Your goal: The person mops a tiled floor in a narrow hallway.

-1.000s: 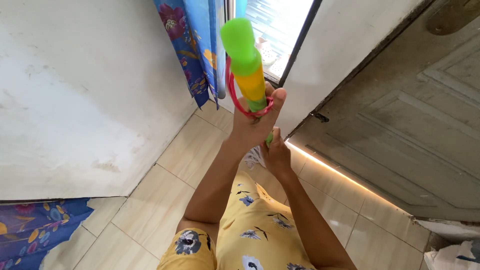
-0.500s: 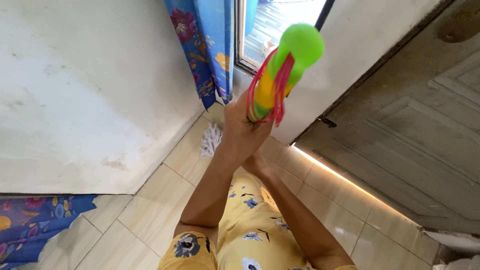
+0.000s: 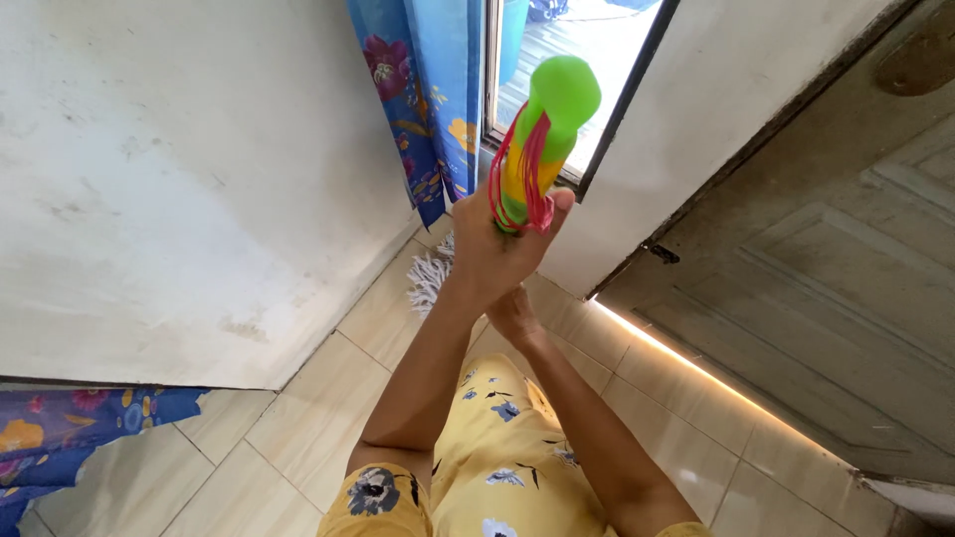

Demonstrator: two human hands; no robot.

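Now, starting at your far left, a blue floral cloth (image 3: pixel 70 443) lies on the tiled floor (image 3: pixel 298 408) at the foot of the scuffed white wall (image 3: pixel 179 169). Further right, a blue flowered curtain (image 3: pixel 423 99) hangs down beside the window (image 3: pixel 572 60), its lower edge ending above the floor.

Below the curtain, the white stringy mop head (image 3: pixel 430 278) rests on the tiles, close to the wall's corner and just left of your forearm.

Your left hand (image 3: pixel 497 254) is the upper one. Its fingers are wrapped tight around the mop handle (image 3: pixel 542 144), a thick green and yellow grip that points up toward the window, with a red cord loop (image 3: pixel 527 169) hanging down its side and touching your thumb. The handle is tilted, its green top leaning to the right.

Your right hand (image 3: pixel 515 316) sits lower, directly under the left. It is mostly hidden behind the left wrist, so whether its fingers close around the shaft cannot be told.

Your yellow flowered garment (image 3: pixel 497 467) fills the bottom of the view.

To the right, a white wall section (image 3: pixel 696 119) separates the window from the weathered panelled door (image 3: pixel 826 288), and a strip of light shows along the door's bottom edge.
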